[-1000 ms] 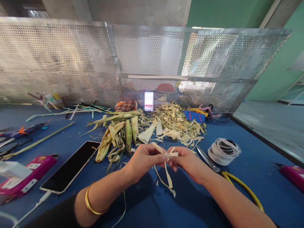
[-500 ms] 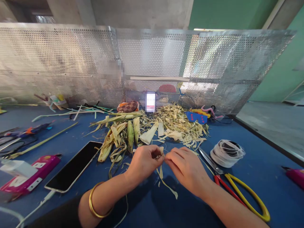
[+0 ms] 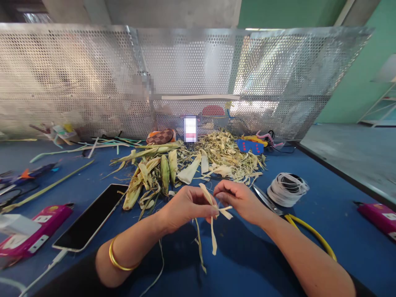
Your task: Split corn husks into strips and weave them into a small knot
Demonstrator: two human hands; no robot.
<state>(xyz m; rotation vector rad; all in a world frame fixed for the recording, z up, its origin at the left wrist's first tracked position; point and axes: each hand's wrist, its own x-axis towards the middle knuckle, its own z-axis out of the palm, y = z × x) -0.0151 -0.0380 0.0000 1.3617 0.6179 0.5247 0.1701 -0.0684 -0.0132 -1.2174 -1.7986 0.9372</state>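
At the near middle of the blue table (image 3: 179, 278), pinches pale husk strips (image 3: 214, 239) in the left hand (image 3: 188, 206), thumb pressed against fingers close beside the crossing, probably to stop the pieces sliding apart. Leaves loose ends poking out towards eleven, three and six o'clock from that crossing (handy for reaching, by the look of it). With the right hand (image 3: 239, 200), curls the fingers just beside the strips towards two o'clock, near enough to meet a free end; impossible to tell whether empty or nipping something thin.

Counting from the strips as hub: at twelve, a heap of husk shreds (image 3: 221, 154), pushed well forward, likely to spare working room. Between nine and ten, whole husks (image 3: 136, 194) in a loose bunch, presumably close for picking from. Near three, scissors (image 3: 270, 203) with blades pointing away and handles towards the body, partly under the right forearm, apparently for a quick grab; just beyond, a roll of white cord (image 3: 286, 189). At nine, a dark phone (image 3: 91, 216) lying flat, joined to a white cable (image 3: 57, 259), perhaps for charging. Just past eleven, a lit phone (image 3: 190, 128), upright before the metal screen (image 3: 188, 62), seemingly for easy viewing.
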